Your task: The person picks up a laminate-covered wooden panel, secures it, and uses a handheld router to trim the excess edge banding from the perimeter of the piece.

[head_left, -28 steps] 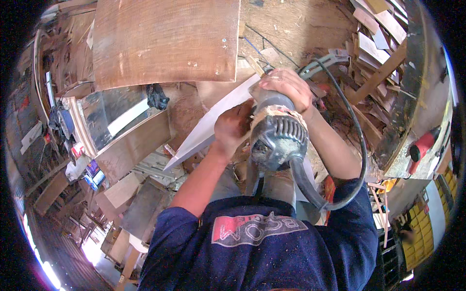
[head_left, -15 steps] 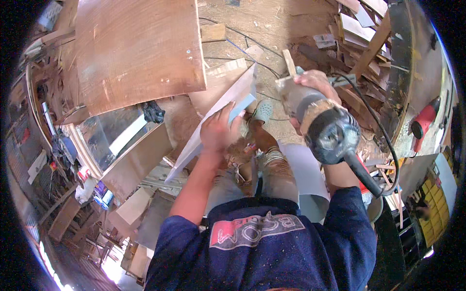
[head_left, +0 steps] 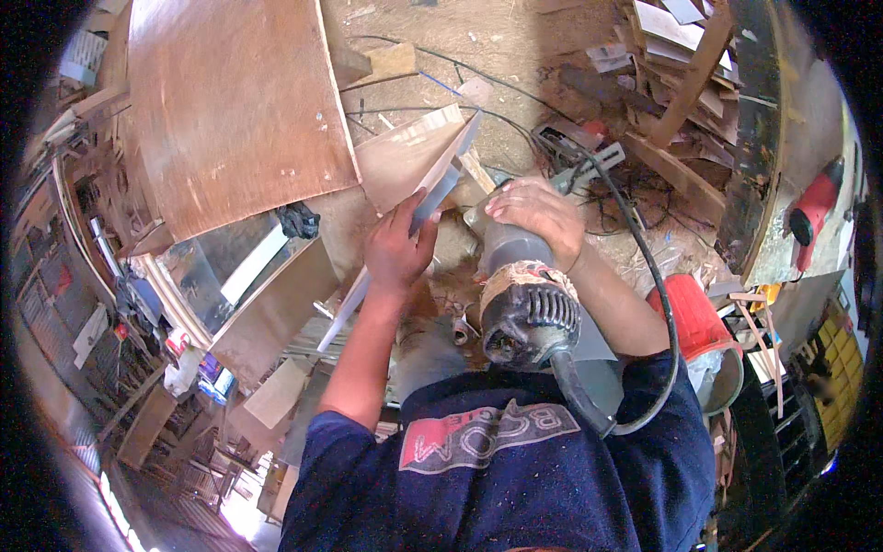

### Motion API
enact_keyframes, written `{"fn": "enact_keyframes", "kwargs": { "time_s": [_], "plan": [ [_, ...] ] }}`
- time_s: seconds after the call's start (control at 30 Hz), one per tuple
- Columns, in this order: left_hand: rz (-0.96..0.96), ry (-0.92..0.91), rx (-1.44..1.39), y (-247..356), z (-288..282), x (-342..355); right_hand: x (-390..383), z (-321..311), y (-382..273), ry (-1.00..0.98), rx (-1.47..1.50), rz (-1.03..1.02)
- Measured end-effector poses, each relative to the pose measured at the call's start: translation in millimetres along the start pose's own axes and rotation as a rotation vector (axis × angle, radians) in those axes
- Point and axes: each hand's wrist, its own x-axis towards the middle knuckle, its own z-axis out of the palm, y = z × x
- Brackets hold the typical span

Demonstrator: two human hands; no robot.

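My left hand [head_left: 397, 248] grips a thin pale board [head_left: 440, 191], which stands tilted and is seen almost edge-on. My right hand [head_left: 541, 219] is wrapped round the grey front of a trim router [head_left: 532, 317] with a black vented end. A small wooden strip [head_left: 476, 170] sticks out at the router's base end, close to the board's upper part. Whether the router's bit touches the board is hidden. The router's black cord [head_left: 664, 276] loops up on the right.
A large brown wooden panel [head_left: 239, 120] lies at far left, above an open wooden box [head_left: 267, 317]. At right are a red bucket [head_left: 692, 313], a red-and-black power tool [head_left: 817, 212] and a pile of wood offcuts [head_left: 685, 83]. Cables cross the dusty floor.
The router has swung left and nearer to the board, its black end now in front of my body. The board has turned more edge-on, and the red bucket has come fully into sight.
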Motion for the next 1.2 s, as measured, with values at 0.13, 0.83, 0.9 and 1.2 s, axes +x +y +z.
{"fn": "enact_keyframes", "kwargs": {
  "time_s": [0.13,0.83,0.9,1.2],
  "plan": [
    [0.059,-0.042,-0.195,16,-3,17,-24,-8,-7,0.051,-0.040,0.071],
    [-0.192,-0.181,-0.202,4,-12,10,-20,-19,-16,0.031,-0.013,0.125],
    [-0.257,-0.271,-0.092,-2,-11,-4,-1,-6,-9,0.038,-0.016,0.052],
    [-0.154,-0.248,-0.076,-14,7,-22,50,23,13,-0.144,-0.008,-0.138]
  ]
}}
